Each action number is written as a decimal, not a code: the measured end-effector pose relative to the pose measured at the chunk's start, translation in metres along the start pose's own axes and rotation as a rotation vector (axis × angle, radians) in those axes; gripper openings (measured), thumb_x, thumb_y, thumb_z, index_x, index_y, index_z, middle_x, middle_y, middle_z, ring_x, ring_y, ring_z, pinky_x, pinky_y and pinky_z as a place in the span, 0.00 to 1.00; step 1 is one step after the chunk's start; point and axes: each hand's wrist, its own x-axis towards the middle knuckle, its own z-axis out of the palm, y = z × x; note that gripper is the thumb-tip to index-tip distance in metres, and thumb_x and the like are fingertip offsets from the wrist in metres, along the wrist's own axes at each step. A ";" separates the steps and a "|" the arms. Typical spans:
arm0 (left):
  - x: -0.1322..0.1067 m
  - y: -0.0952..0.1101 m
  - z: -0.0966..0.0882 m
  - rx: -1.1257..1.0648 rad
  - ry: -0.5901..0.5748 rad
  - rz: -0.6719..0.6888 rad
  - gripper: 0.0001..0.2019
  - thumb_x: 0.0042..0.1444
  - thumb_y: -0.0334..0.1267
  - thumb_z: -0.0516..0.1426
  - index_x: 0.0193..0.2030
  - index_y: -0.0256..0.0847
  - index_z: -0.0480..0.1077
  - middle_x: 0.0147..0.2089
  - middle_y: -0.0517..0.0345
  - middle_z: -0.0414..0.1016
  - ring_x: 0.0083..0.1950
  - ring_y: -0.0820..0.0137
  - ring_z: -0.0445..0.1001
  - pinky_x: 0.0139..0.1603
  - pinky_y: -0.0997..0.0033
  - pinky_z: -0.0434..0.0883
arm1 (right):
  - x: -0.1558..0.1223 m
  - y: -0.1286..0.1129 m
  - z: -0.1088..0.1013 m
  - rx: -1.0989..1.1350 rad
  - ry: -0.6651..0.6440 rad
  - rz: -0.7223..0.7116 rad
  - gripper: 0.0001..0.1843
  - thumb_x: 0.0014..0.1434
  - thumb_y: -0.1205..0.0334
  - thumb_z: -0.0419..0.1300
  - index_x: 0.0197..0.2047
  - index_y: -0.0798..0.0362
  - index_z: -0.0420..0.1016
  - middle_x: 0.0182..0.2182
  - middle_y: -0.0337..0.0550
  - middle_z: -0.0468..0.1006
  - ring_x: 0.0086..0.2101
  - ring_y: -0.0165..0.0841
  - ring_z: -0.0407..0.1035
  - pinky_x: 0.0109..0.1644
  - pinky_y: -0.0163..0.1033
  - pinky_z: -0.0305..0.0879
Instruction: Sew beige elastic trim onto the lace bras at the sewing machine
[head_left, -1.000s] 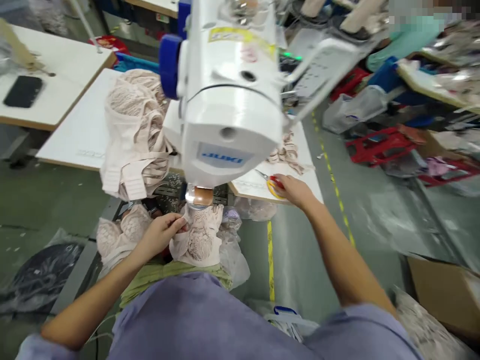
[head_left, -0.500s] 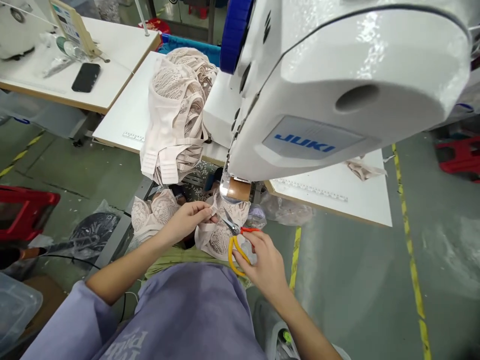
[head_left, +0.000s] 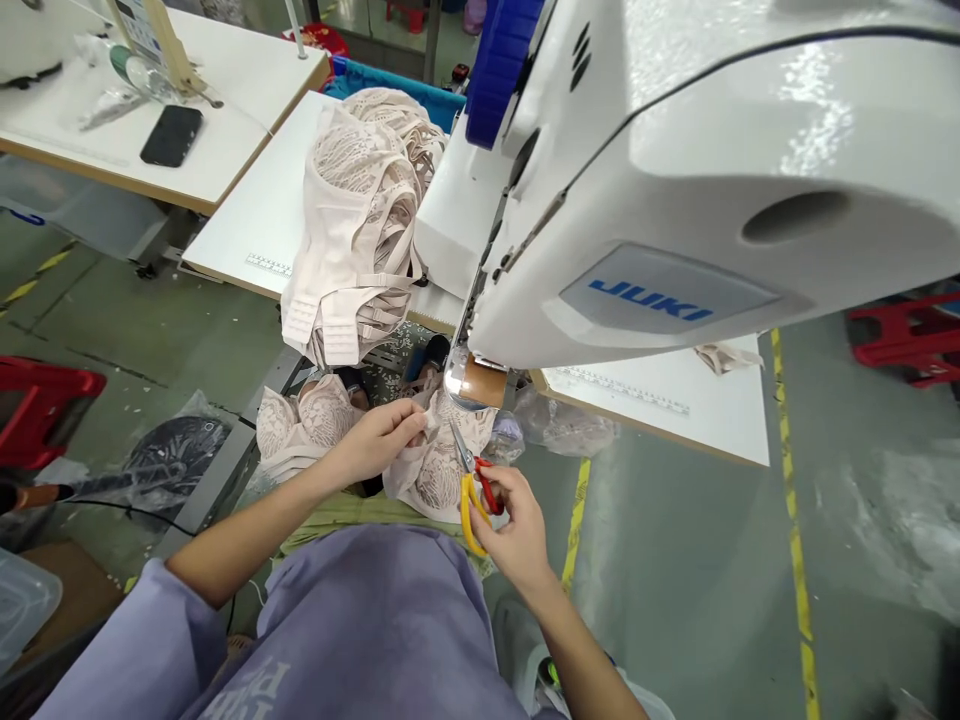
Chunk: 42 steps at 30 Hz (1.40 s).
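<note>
Gripping red-and-yellow scissors (head_left: 474,467) by the handles (head_left: 466,512), the right hand (head_left: 519,525) holds the blades (head_left: 461,445) over a beige lace bra (head_left: 439,482) on the lap (head_left: 322,515), while the left hand (head_left: 388,438) pinches pale fabric (head_left: 430,426) near a white sewing machine (head_left: 675,250); similar garments (head_left: 349,220) overhang the surface (head_left: 241,225).

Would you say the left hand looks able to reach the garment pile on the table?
Probably yes: nothing visible blocks the way from the left hand to the garment pile, though that hand pinches fabric.
</note>
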 end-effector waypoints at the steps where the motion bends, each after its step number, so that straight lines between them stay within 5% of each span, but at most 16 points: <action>1: 0.000 0.001 -0.001 0.008 0.002 0.001 0.18 0.67 0.50 0.49 0.31 0.41 0.64 0.29 0.63 0.64 0.29 0.74 0.61 0.31 0.73 0.61 | -0.003 0.001 0.002 0.017 0.008 -0.009 0.23 0.55 0.62 0.64 0.54 0.46 0.68 0.42 0.45 0.72 0.30 0.32 0.67 0.31 0.39 0.69; 7: 0.000 0.004 -0.004 0.061 -0.027 0.000 0.17 0.68 0.49 0.50 0.36 0.40 0.70 0.33 0.60 0.71 0.32 0.72 0.67 0.32 0.74 0.63 | 0.005 -0.003 0.012 -0.008 -0.010 -0.056 0.28 0.50 0.61 0.67 0.55 0.48 0.68 0.47 0.49 0.74 0.40 0.38 0.72 0.37 0.41 0.72; 15: 0.001 0.002 -0.007 0.176 -0.022 0.025 0.16 0.68 0.47 0.49 0.35 0.40 0.70 0.34 0.60 0.73 0.33 0.71 0.69 0.35 0.72 0.65 | 0.023 -0.007 0.010 -0.023 -0.076 -0.071 0.19 0.57 0.60 0.64 0.52 0.49 0.71 0.48 0.48 0.78 0.45 0.40 0.75 0.45 0.44 0.73; 24: 0.000 0.008 -0.009 0.171 0.044 0.017 0.19 0.68 0.49 0.49 0.32 0.39 0.70 0.32 0.59 0.75 0.29 0.73 0.68 0.31 0.74 0.64 | 0.011 -0.002 0.002 0.002 -0.078 0.063 0.15 0.62 0.57 0.61 0.53 0.48 0.75 0.43 0.46 0.79 0.31 0.32 0.74 0.34 0.37 0.72; 29: 0.002 -0.005 -0.011 0.336 0.176 0.136 0.14 0.66 0.44 0.50 0.41 0.39 0.73 0.34 0.55 0.78 0.31 0.70 0.72 0.30 0.74 0.64 | 0.004 0.020 -0.036 -0.107 -0.122 0.199 0.17 0.61 0.51 0.61 0.51 0.48 0.77 0.40 0.46 0.80 0.29 0.32 0.72 0.32 0.38 0.71; 32: 0.007 -0.013 -0.011 0.608 0.232 0.206 0.15 0.64 0.39 0.50 0.51 0.37 0.72 0.28 0.58 0.75 0.27 0.70 0.70 0.28 0.74 0.61 | 0.037 0.044 -0.079 -0.324 -0.062 0.308 0.23 0.58 0.44 0.61 0.51 0.50 0.78 0.36 0.46 0.81 0.28 0.36 0.73 0.31 0.40 0.69; 35: 0.011 -0.008 -0.016 0.665 0.122 0.247 0.15 0.64 0.37 0.48 0.51 0.40 0.72 0.31 0.58 0.77 0.27 0.71 0.72 0.28 0.74 0.62 | 0.095 0.074 -0.123 -0.570 0.137 0.352 0.27 0.58 0.42 0.59 0.51 0.53 0.77 0.39 0.52 0.81 0.34 0.42 0.75 0.36 0.45 0.69; 37: 0.011 0.002 -0.022 0.610 -0.028 0.230 0.15 0.66 0.37 0.47 0.51 0.42 0.72 0.33 0.59 0.78 0.28 0.71 0.73 0.28 0.75 0.63 | 0.129 0.087 -0.142 -0.672 0.140 0.286 0.25 0.59 0.46 0.56 0.50 0.55 0.77 0.43 0.57 0.81 0.40 0.47 0.75 0.42 0.50 0.70; 40: 0.009 0.015 -0.033 0.584 -0.211 0.178 0.14 0.67 0.37 0.48 0.55 0.43 0.69 0.38 0.57 0.80 0.32 0.70 0.76 0.29 0.76 0.66 | 0.144 0.079 -0.140 -0.672 0.133 0.092 0.24 0.62 0.47 0.53 0.48 0.57 0.78 0.50 0.62 0.78 0.51 0.53 0.71 0.54 0.57 0.66; 42: 0.007 0.014 -0.033 0.702 -0.171 0.179 0.13 0.67 0.35 0.48 0.50 0.41 0.71 0.39 0.54 0.79 0.34 0.69 0.76 0.31 0.74 0.68 | 0.125 0.055 -0.117 -0.508 0.167 0.016 0.24 0.63 0.45 0.53 0.49 0.55 0.76 0.51 0.60 0.77 0.52 0.51 0.71 0.56 0.57 0.66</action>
